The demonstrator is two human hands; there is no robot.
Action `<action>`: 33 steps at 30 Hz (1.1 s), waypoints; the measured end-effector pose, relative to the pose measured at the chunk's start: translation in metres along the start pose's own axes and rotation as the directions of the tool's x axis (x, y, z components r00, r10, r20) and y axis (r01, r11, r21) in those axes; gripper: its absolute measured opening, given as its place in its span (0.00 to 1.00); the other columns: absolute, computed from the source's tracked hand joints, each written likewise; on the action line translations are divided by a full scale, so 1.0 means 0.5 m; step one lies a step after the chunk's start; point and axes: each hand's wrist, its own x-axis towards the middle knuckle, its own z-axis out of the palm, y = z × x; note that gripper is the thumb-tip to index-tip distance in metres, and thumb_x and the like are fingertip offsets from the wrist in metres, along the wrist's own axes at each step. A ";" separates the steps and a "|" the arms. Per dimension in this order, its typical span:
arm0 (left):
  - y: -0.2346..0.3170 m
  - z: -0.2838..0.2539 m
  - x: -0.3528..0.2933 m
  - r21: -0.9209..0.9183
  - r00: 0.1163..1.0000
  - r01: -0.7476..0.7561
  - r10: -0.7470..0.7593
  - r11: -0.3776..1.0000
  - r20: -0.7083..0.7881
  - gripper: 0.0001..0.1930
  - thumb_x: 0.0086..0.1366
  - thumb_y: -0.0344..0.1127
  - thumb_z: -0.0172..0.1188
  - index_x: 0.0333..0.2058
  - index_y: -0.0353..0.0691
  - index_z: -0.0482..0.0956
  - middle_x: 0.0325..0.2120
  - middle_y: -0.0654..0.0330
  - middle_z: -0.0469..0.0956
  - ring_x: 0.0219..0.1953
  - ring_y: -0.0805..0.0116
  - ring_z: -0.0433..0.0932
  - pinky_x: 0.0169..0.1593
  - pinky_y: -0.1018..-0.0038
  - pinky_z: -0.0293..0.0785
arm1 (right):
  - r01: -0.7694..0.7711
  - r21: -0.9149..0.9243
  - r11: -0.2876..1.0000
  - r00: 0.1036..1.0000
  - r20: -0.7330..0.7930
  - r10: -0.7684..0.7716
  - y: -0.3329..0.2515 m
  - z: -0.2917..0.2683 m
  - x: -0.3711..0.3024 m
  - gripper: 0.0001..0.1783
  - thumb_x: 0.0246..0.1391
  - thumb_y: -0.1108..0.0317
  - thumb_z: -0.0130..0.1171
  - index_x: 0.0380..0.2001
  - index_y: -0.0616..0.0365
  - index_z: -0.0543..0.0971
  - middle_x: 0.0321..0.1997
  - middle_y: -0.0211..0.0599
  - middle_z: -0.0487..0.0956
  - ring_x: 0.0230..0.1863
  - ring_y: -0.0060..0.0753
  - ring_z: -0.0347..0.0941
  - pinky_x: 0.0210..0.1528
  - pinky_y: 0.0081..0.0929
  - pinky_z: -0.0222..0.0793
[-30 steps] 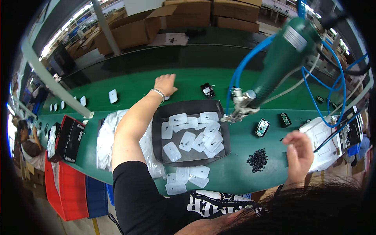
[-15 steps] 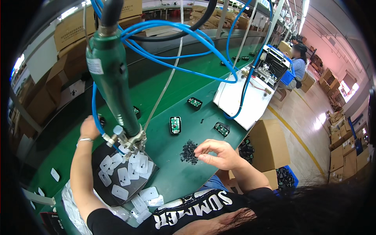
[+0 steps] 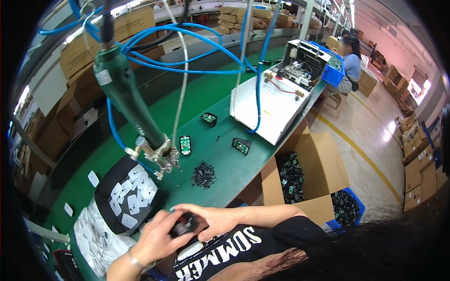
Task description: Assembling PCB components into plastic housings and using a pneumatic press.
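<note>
Close in front of my body, my left hand (image 3: 158, 238) and my right hand (image 3: 210, 219) are closed around a small black plastic housing (image 3: 185, 225). Fingers cover much of it, so its inside cannot be made out. Beyond them lies a pile of small black parts (image 3: 204, 175) on the green bench. Three black housings with green circuit boards stand farther off: an upright one (image 3: 185, 145), one behind it (image 3: 209, 119) and a tilted one (image 3: 241, 146). Left of my hands, a black tray (image 3: 108, 183) holds several white plates (image 3: 132, 204).
A green hanging tool (image 3: 126, 96) with a metal tip and blue hoses hangs above the bench. A white machine (image 3: 272, 100) stands at back right. Right of the bench are a cardboard box (image 3: 328, 164) and a blue crate (image 3: 360, 206) of housings. A co-worker (image 3: 351, 65) sits farther off.
My left hand has come from the far left side to my body, with the housing. My right hand has left the pile and joined it there. The view has shifted.
</note>
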 end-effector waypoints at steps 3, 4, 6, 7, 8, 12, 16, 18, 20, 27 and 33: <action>0.038 0.064 0.080 -0.013 0.997 -0.061 0.061 0.998 0.043 0.35 0.44 0.43 0.66 0.49 0.34 0.63 0.34 0.50 0.67 0.33 0.54 0.73 0.35 0.67 0.72 | 0.116 -0.350 0.929 0.870 -0.416 -0.265 0.027 -0.015 -0.060 0.36 0.43 0.70 0.59 0.55 0.60 0.56 0.52 0.41 0.61 0.52 0.27 0.60 0.54 0.25 0.57; 0.055 0.078 0.100 -0.093 0.993 -0.093 0.099 0.991 0.062 0.37 0.45 0.44 0.66 0.51 0.35 0.60 0.38 0.49 0.66 0.33 0.55 0.73 0.36 0.68 0.72 | 0.148 -0.238 0.960 0.817 -0.517 -0.254 0.030 -0.028 -0.096 0.34 0.44 0.71 0.58 0.54 0.59 0.57 0.50 0.39 0.63 0.48 0.29 0.64 0.50 0.25 0.62; 0.103 0.097 0.126 -0.140 0.979 -0.156 0.172 0.978 0.106 0.40 0.47 0.46 0.65 0.54 0.35 0.55 0.47 0.49 0.59 0.36 0.58 0.74 0.38 0.69 0.73 | 0.280 0.250 0.927 0.708 -0.706 -0.023 0.036 -0.051 -0.214 0.24 0.47 0.75 0.48 0.50 0.57 0.60 0.45 0.47 0.68 0.37 0.49 0.73 0.32 0.33 0.74; 0.110 0.108 0.134 -0.138 0.966 -0.216 0.233 0.967 0.116 0.38 0.48 0.46 0.64 0.53 0.36 0.56 0.47 0.49 0.60 0.36 0.59 0.74 0.38 0.69 0.73 | 0.404 0.236 0.884 0.620 -0.781 -0.075 0.048 -0.071 -0.278 0.21 0.48 0.71 0.47 0.48 0.57 0.61 0.41 0.49 0.70 0.36 0.54 0.73 0.30 0.36 0.74; 0.112 0.119 0.147 -0.139 0.945 -0.281 0.299 0.949 0.129 0.37 0.48 0.46 0.64 0.53 0.36 0.58 0.47 0.50 0.60 0.37 0.60 0.75 0.38 0.69 0.73 | 0.462 0.175 0.869 0.457 -0.887 -0.064 0.061 -0.087 -0.345 0.20 0.50 0.63 0.47 0.46 0.56 0.63 0.38 0.47 0.71 0.36 0.49 0.73 0.31 0.35 0.73; 0.128 0.148 0.183 -0.204 0.908 -0.193 0.254 0.960 0.333 0.32 0.50 0.45 0.63 0.51 0.37 0.61 0.48 0.50 0.60 0.37 0.62 0.75 0.38 0.71 0.73 | 0.580 0.037 0.814 -0.266 -0.936 0.232 0.357 -0.182 -0.656 0.22 0.49 0.48 0.51 0.38 0.55 0.69 0.37 0.38 0.71 0.35 0.40 0.72 0.41 0.38 0.71; 0.118 0.177 0.192 -0.277 0.908 -0.091 0.194 0.956 0.372 0.27 0.52 0.42 0.61 0.49 0.37 0.65 0.49 0.51 0.60 0.38 0.65 0.75 0.38 0.73 0.74 | 0.757 0.179 0.628 -0.307 -0.752 0.584 0.640 -0.213 -0.798 0.20 0.48 0.50 0.55 0.36 0.53 0.69 0.33 0.39 0.71 0.36 0.39 0.68 0.37 0.33 0.72; 0.126 0.177 0.188 -0.308 0.922 -0.011 0.128 0.951 0.365 0.27 0.52 0.39 0.62 0.49 0.39 0.65 0.49 0.55 0.60 0.39 0.68 0.73 0.40 0.76 0.72 | 0.783 0.241 0.573 -0.270 -0.698 0.663 0.646 -0.280 -0.804 0.19 0.48 0.48 0.55 0.34 0.51 0.69 0.31 0.37 0.70 0.33 0.39 0.68 0.32 0.33 0.72; 0.127 0.181 0.194 -0.302 0.930 0.001 0.110 0.953 0.350 0.26 0.52 0.37 0.62 0.49 0.39 0.65 0.49 0.55 0.60 0.39 0.69 0.73 0.41 0.76 0.72 | 0.735 0.164 0.658 -0.315 -0.776 0.546 0.480 -0.463 -0.805 0.22 0.47 0.44 0.53 0.32 0.51 0.70 0.28 0.36 0.69 0.29 0.36 0.68 0.24 0.30 0.71; 0.123 0.197 0.179 -0.341 0.964 0.008 0.083 0.940 0.253 0.24 0.51 0.35 0.63 0.47 0.39 0.68 0.47 0.57 0.63 0.38 0.72 0.74 0.37 0.78 0.72 | 0.320 -0.426 0.846 -0.491 -0.839 -0.236 -0.363 -0.742 -0.828 0.40 0.46 0.49 0.57 0.49 0.76 0.60 0.48 0.64 0.65 0.43 0.52 0.68 0.44 0.38 0.69; 0.113 0.186 0.157 -0.330 0.964 0.083 0.008 0.940 0.266 0.23 0.53 0.39 0.60 0.47 0.37 0.67 0.45 0.54 0.65 0.37 0.67 0.74 0.41 0.74 0.72 | 0.197 -0.205 0.959 -0.323 -0.937 -0.134 -0.107 -0.741 -0.856 0.16 0.49 0.57 0.55 0.28 0.60 0.70 0.21 0.35 0.73 0.20 0.30 0.72 0.23 0.25 0.73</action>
